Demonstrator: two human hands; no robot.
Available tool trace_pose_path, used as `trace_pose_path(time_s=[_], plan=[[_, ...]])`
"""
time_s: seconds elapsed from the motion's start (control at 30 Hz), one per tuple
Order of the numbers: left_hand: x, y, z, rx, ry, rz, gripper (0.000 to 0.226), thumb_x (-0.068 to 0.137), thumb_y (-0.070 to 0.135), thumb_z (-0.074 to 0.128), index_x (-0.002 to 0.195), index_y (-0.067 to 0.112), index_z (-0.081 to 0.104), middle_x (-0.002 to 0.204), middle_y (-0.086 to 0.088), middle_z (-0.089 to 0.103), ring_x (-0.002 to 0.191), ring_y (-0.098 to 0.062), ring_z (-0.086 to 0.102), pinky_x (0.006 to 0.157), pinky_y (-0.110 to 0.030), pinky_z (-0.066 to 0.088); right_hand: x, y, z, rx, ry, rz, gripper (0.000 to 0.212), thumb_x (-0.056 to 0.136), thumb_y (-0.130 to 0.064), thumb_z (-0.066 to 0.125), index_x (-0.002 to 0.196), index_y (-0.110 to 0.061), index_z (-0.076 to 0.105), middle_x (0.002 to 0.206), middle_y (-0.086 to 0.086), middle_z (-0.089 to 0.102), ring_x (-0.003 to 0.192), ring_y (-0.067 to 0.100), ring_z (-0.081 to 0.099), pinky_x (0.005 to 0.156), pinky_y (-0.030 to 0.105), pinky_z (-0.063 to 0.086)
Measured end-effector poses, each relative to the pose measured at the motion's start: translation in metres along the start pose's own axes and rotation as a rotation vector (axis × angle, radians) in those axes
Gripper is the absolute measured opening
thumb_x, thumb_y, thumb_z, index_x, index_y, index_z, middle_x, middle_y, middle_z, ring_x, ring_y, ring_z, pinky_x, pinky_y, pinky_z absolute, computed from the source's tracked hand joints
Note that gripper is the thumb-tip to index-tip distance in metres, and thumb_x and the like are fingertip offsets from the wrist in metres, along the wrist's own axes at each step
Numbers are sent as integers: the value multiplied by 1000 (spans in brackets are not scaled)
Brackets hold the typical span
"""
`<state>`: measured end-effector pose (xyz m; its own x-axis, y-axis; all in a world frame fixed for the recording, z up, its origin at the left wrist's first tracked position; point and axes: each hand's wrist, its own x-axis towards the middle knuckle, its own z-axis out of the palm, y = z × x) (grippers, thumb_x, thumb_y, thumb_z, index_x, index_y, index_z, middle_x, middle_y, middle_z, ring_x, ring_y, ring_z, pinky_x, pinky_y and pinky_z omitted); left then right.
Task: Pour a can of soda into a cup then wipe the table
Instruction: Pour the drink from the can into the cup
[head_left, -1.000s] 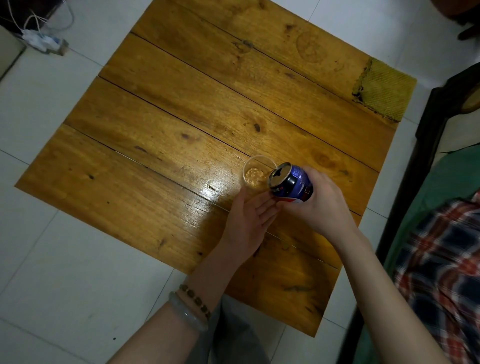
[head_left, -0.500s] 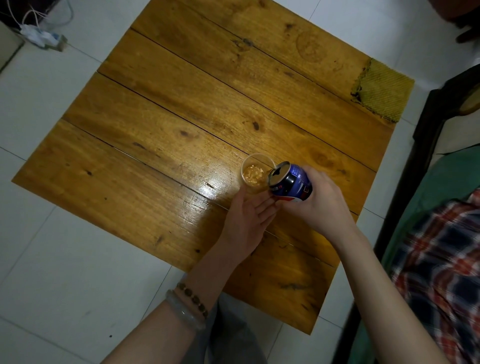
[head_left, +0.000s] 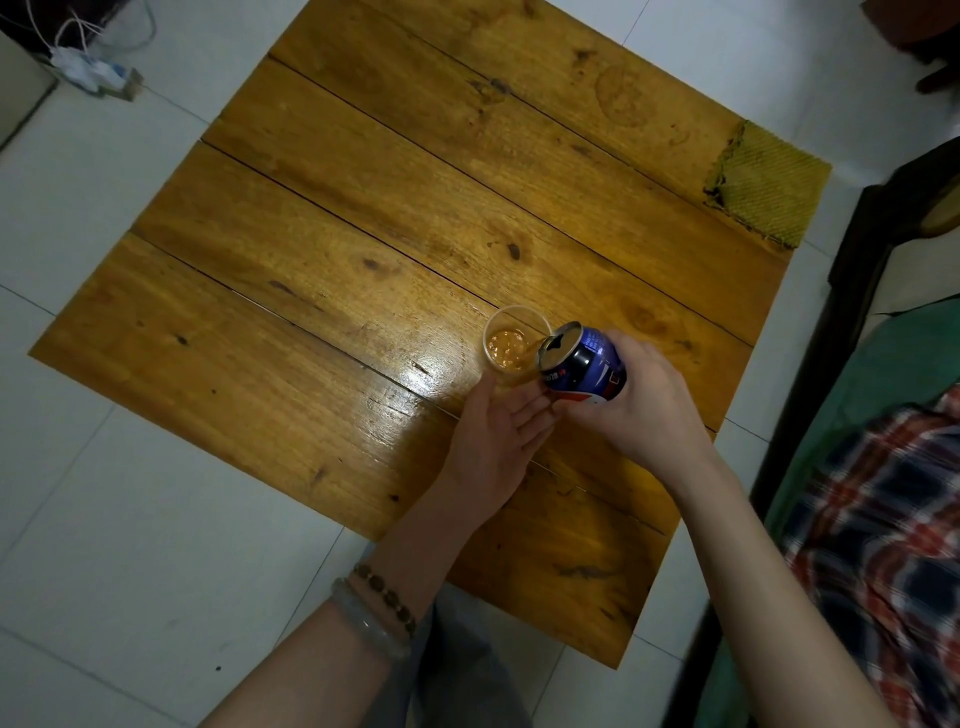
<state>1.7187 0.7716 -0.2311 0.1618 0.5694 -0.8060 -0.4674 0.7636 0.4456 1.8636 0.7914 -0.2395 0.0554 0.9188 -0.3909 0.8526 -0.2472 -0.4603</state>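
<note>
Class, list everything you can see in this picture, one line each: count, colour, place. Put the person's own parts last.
table: one, golden-brown wooden planks, centre of view
cup: one, clear plastic, near-right part of the table
soda: amber, inside the cup
can: one, blue, tilted over the cup's rim
cloth: one, yellow-green, far right corner of the table
floor: white tiles, around the table
power strip: one, white, on the floor, top left
checked fabric: one, red, blue and white, right edge
bracelets: two, dark beads and a pale bangle, left wrist
left hand: one, holds the cup's base
right hand: one, grips the can
</note>
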Motion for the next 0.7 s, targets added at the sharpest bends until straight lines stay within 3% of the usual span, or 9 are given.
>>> trace_pose_path(time_s=[0.1, 0.7], plan=[[4, -3, -3, -83, -25, -40, 59, 100, 39, 16, 134, -3, 41, 141, -20, 44, 132, -29, 41, 67, -14, 49, -1, 0, -2, 7, 3, -8, 72, 58, -55, 66, 122, -26, 49, 105, -2, 54, 98, 18, 52, 84, 46, 49], [24, -17, -9, -163, -93, -89, 62, 98, 47, 20, 128, 1, 48, 135, -16, 51, 128, -28, 45, 81, -23, 45, -1, -1, -7, -23, -10, -2, 79, 59, -54, 67, 128, -25, 46, 107, -2, 52, 101, 20, 52, 87, 47, 49]])
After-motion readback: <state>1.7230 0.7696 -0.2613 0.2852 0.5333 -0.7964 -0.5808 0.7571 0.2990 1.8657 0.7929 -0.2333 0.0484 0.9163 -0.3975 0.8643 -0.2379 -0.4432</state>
